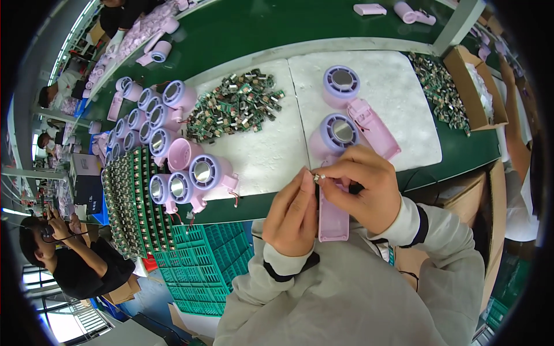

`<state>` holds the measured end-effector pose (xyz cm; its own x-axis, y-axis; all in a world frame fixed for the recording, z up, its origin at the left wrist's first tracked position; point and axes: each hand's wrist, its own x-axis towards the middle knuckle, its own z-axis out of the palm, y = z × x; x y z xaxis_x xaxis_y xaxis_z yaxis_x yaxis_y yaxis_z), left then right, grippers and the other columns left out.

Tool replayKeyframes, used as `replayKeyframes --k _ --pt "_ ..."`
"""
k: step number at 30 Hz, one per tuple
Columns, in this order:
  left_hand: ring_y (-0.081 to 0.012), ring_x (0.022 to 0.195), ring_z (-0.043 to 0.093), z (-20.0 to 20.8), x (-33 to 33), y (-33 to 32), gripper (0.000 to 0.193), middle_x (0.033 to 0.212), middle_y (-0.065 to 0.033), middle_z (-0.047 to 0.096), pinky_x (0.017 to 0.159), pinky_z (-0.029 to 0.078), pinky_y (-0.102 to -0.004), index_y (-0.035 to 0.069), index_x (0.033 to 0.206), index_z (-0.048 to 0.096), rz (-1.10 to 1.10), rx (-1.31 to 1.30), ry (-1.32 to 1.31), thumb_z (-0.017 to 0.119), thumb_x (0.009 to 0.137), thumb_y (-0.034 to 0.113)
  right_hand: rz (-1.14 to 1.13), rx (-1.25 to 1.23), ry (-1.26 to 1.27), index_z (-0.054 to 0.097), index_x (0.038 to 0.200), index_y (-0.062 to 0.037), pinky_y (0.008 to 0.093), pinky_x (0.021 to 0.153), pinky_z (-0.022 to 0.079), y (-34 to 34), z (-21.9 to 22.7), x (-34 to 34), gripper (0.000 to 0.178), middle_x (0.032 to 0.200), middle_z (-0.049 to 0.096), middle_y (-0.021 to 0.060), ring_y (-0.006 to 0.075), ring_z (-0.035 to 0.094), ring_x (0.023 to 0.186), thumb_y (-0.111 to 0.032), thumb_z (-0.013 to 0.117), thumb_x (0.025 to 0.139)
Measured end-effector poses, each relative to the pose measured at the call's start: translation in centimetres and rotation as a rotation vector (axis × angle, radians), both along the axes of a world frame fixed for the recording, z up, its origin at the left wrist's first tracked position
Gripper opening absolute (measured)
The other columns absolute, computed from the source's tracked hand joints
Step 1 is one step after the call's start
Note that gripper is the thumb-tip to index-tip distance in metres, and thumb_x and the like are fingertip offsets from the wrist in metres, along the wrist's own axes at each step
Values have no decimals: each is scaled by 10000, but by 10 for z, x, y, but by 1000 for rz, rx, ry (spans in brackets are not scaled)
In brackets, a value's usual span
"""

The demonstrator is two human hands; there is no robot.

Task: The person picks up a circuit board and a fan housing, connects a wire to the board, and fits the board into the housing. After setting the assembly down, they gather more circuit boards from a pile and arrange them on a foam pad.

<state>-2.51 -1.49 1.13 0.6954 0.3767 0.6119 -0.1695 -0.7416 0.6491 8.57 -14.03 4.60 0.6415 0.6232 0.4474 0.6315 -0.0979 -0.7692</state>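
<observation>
My left hand (292,216) and my right hand (368,187) meet in front of me, their fingertips closed round a small circuit board (317,178) with whitish metal parts. The fingers cover most of it. Just under them lies the open pink handle (333,222) of a handheld fan; its lilac-ringed fan head (339,132) points away from me on a white foam sheet (398,81). Beyond it rests a second fan head (341,83), whose open handle (374,128) slants toward the right and shows thin wires.
Loose circuit boards (236,104) are heaped left of centre, and another heap (441,89) lies by a cardboard box (476,86). Several fan heads (208,172) crowd the left, beside stacked board panels (124,202) above a green crate (193,268). Other people (86,254) sit at the left.
</observation>
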Motion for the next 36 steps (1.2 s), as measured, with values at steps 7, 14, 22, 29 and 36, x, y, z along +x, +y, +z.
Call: replayKeyframes --k 7,14,22,29,36 --pt "-300 1026 731 -5 4 -8 406 1230 -217 692 890 601 -354 -42 1301 684 32 -19 -41 697 903 -122 -27 36 217 772 1023 -39 271 570 406 -2 3 -9 197 768 582 35 113 521 624 21 773 835" --pt "-176 1022 706 -5 13 13 361 1171 -166 726 891 573 -286 -42 1305 682 -169 -650 69 680 947 -92 60 1 220 788 1081 -54 255 588 424 -6 3 18 227 809 618 31 98 532 654 10 767 865" --pt "-133 1005 686 -9 14 18 353 1170 -122 732 886 549 -262 -18 1325 680 -271 -953 27 671 976 -66 261 3 146 803 1120 -87 253 623 441 -9 5 31 255 867 647 28 109 561 725 -19 768 876" --pt "-145 1021 683 -15 13 20 336 1185 -142 724 888 557 -271 -27 1309 684 -314 -885 25 670 976 -65 304 -16 270 803 1050 -79 253 617 419 -11 10 35 207 863 641 23 105 521 700 -12 776 857" --pt "-165 1039 684 -10 13 21 324 1198 -157 708 882 558 -272 -22 1299 690 -346 -786 42 668 978 -60 332 -67 342 802 982 -78 253 574 385 -14 15 41 181 807 631 8 92 493 657 0 801 819"
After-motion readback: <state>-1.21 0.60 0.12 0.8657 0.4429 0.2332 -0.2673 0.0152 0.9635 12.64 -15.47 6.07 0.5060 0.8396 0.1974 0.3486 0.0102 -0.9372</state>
